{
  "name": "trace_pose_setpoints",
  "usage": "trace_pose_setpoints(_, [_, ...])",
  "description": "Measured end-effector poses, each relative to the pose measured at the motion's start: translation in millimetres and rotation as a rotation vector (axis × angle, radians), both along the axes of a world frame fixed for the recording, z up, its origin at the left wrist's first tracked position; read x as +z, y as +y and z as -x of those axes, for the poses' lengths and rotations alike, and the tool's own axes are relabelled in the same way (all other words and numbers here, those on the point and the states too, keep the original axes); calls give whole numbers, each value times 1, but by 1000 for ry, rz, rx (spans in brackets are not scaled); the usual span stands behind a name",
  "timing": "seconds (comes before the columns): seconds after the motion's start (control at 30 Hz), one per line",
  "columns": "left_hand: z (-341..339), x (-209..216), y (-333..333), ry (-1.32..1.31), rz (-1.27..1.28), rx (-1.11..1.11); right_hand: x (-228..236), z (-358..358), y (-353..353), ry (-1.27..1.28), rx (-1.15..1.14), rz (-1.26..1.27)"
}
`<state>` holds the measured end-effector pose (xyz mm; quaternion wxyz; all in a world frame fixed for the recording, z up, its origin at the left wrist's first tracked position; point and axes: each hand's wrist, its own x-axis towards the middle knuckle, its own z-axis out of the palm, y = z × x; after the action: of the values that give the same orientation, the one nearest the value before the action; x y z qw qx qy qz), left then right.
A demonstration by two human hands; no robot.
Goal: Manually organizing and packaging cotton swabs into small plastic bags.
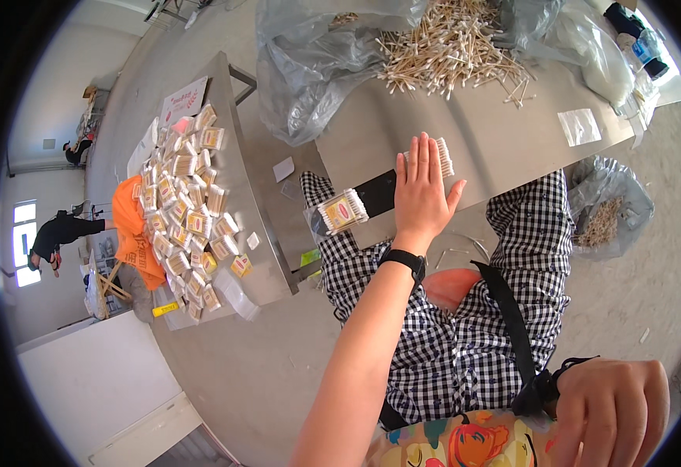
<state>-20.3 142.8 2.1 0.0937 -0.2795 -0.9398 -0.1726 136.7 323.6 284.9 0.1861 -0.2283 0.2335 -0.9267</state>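
Observation:
My left hand lies flat, fingers stretched out, over a row of cotton swabs at the front of the metal table; most of the row is hidden beneath it. To its left, a black strip lies on the tabletop. At that strip's left end sits a clear pack of cotton swabs with a yellow and red label, at the table's edge. My right hand is drawn back near my body at the lower right, its fingers curled closed. What it holds, if anything, is hidden.
A heap of loose cotton swabs spills from grey plastic bags at the table's far side. On the side table at left lie many packed swabs and an orange bag. A bag of swabs stands on the floor at right.

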Motion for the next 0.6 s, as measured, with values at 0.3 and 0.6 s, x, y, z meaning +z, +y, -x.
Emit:
trace_pose_setpoints(0.3, [-1, -1, 1, -5, -3, 5, -5, 39, -36, 243, 1, 88])
trace_pose_setpoints(0.6, [-2, 0, 1, -13, -24, 7, -13, 35, -40, 340, -17, 79])
